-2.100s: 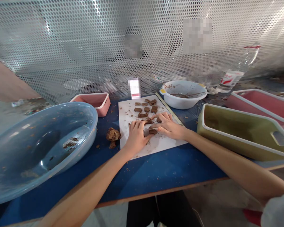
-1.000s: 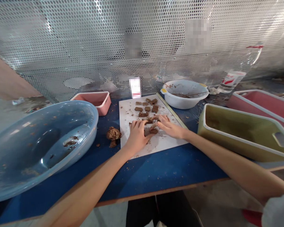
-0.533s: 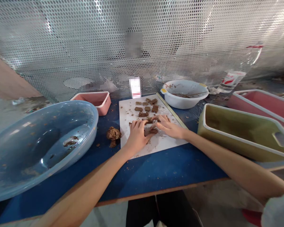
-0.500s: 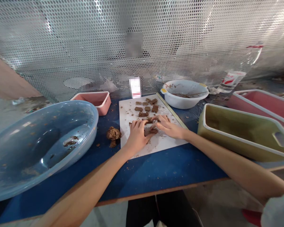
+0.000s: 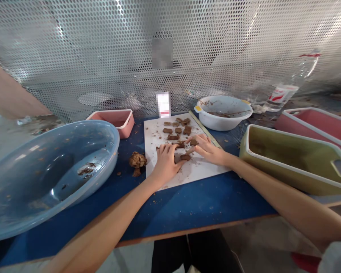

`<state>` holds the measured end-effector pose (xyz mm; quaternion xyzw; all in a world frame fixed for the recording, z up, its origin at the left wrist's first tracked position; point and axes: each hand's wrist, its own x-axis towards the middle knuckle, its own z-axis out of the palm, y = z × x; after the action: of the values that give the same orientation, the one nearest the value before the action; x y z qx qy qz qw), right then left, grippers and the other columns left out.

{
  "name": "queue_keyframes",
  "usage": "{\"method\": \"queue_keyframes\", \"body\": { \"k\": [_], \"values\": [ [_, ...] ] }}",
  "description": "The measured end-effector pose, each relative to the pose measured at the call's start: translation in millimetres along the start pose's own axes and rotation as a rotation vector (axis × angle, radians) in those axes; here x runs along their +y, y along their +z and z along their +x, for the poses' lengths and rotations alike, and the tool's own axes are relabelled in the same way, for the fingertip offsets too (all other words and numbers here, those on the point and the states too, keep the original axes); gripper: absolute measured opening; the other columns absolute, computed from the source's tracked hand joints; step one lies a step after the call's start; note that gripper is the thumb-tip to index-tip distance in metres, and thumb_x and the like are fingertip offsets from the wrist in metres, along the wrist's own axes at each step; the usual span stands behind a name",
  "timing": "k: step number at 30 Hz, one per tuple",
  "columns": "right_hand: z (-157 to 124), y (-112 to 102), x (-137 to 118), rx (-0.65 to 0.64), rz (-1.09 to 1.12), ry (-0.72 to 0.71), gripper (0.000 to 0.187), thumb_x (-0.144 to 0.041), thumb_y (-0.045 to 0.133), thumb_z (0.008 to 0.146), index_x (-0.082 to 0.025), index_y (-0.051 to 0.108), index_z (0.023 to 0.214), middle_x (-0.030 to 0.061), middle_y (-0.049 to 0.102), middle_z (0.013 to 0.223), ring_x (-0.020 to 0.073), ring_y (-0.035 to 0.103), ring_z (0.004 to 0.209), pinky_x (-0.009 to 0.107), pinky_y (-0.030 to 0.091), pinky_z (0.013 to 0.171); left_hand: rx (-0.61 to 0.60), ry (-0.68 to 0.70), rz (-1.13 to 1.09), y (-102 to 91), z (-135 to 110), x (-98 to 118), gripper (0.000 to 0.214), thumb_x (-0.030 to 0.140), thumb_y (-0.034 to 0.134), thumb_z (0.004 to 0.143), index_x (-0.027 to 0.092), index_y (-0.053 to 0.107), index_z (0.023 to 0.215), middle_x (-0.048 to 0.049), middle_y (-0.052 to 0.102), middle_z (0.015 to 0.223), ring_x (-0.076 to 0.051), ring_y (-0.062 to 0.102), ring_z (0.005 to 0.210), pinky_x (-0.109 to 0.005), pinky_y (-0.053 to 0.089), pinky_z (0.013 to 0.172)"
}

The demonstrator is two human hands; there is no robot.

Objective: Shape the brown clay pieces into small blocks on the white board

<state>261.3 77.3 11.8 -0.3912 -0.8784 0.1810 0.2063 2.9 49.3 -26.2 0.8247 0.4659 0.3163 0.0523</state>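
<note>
Perforated metal sheeting is closing off the far side of a blue table, where a white board is lying with a pale strip running along its right edge. Across the board's far half, several small brown pieces are resting in loose rows, a few at the far right overlapping. They are looking shaped and set aside, so that share of the work is seemingly standing finished.

Nearer, shaping is apparently going on. The left hand is resting on the board, fingers curved, its thumb reaching to a near brown piece. The right hand is bending over the board's right half, its fingers lying about another brown piece. Whether either hand is actually gripping, I cannot tell.

Left of the board, a rough brown lump is sitting on the table, looking unworked, so material is probably remaining. Farther left, a blue basin is holding dark residue. On the right, a white basin is holding twigs, and a green box is standing nearer.
</note>
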Motion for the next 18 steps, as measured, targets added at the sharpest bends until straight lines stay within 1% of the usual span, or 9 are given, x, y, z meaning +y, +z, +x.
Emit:
{"method": "queue_keyframes", "body": {
  "k": [2,4,8,10,13,16,18],
  "values": [
    [0,2,-1,-0.003,-0.016,-0.001,0.062,-0.06,0.025,0.115,-0.036,0.081,0.12,0.0078,0.061,0.145,0.0325,0.052,0.138,0.058,0.041,0.122,-0.006,0.001,-0.002,-0.4,0,0,0.055,0.043,0.084,0.095,0.022,0.055,0.136,-0.0131,0.066,0.132,-0.039,0.052,0.128,-0.057,0.05,0.106],
    [0,4,0,0.001,-0.045,-0.038,0.057,-0.06,0.031,0.114,-0.035,0.082,0.115,0.0079,0.059,0.146,0.0322,0.052,0.137,0.057,0.043,0.12,-0.008,0.0,-0.003,-0.8,0,1,0.056,0.041,0.086,0.094,0.021,0.055,0.136,-0.013,0.066,0.132,-0.039,0.052,0.128,-0.057,0.049,0.107],
    [1,9,2,0.075,-0.124,-0.078,0.031,-0.059,0.063,0.105,-0.036,0.084,0.107,0.0071,0.061,0.142,0.0345,0.051,0.139,0.06,0.041,0.12,0.007,0.016,-0.013,-1.3,0,2,0.057,0.037,0.088,0.092,0.021,0.056,0.137,-0.013,0.066,0.131,-0.039,0.052,0.127,-0.056,0.049,0.106],
    [1,11,2,0.106,-0.143,-0.076,0.023,-0.053,0.071,0.101,-0.035,0.084,0.104,0.0068,0.062,0.14,0.0349,0.052,0.137,0.061,0.04,0.12,0.018,0.039,-0.028,-2.3,0,2,0.055,0.038,0.088,0.092,0.022,0.059,0.136,-0.0119,0.066,0.128,-0.037,0.053,0.124,-0.055,0.049,0.105],
    [1,13,1,0.117,-0.144,-0.067,0.018,-0.048,0.073,0.1,-0.033,0.084,0.099,0.0072,0.064,0.138,0.0359,0.052,0.137,0.063,0.041,0.118,0.033,0.105,-0.039,-5.3,0,4,0.041,0.036,0.085,0.095,0.023,0.066,0.13,-0.0106,0.066,0.125,-0.035,0.053,0.122,-0.055,0.048,0.105],
    [1,13,0,0.113,-0.145,-0.04,0.019,-0.048,0.074,0.099,-0.033,0.085,0.099,0.0084,0.065,0.138,0.0369,0.052,0.136,0.064,0.042,0.115,0.048,0.171,-0.034,-8.3,0,6,0.022,0.03,0.079,0.1,0.023,0.072,0.12,-0.0102,0.066,0.124,-0.033,0.053,0.122,-0.053,0.048,0.105],
    [1,13,-1,0.106,-0.145,-0.032,0.02,-0.049,0.074,0.099,-0.033,0.085,0.098,0.0088,0.064,0.138,0.0369,0.052,0.136,0.064,0.042,0.114,0.051,0.19,-0.027,-9.4,0,6,0.013,0.028,0.077,0.101,0.023,0.074,0.113,-0.0099,0.067,0.123,-0.032,0.053,0.121,-0.053,0.048,0.105]
  ]
}}
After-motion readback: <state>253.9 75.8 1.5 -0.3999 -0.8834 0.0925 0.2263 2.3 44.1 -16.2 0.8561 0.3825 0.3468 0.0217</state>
